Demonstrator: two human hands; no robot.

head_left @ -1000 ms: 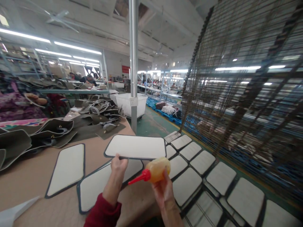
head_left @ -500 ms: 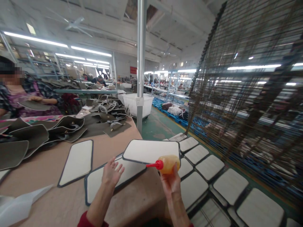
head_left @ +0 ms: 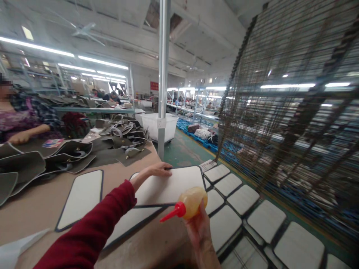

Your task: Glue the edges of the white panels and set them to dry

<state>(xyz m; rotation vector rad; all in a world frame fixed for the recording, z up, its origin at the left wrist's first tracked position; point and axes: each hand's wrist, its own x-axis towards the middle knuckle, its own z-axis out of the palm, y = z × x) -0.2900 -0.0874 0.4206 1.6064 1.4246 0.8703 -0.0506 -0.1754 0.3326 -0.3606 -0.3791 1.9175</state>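
Note:
My right hand (head_left: 198, 226) is wrapped round a squeeze bottle (head_left: 193, 200) of yellowish liquid, probably glue. Its red nozzle points left and downward over the near side of the table. My left hand (head_left: 158, 170) reaches across to the far edge of a white panel (head_left: 182, 183) with dark edging, its fingers closed at that edge; the fingertips are only partly visible. This panel overlaps a second white panel (head_left: 133, 224) beneath it, which my left sleeve partly covers. Another edged panel (head_left: 81, 198) lies apart on the left.
Dark grey bag pieces (head_left: 70, 153) are piled at the table's far left, where a co-worker (head_left: 28, 119) sits. A metal post (head_left: 162, 74) and a white bin (head_left: 158, 125) stand beyond. On the right, white panels (head_left: 224, 224) lie on a wire rack below raised mesh racks (head_left: 280, 93).
My left hand has moved forward from above the lower panel to the upper panel's far edge. The upper panel has shifted nearer. The bottle has come lower, its nozzle tilted further down.

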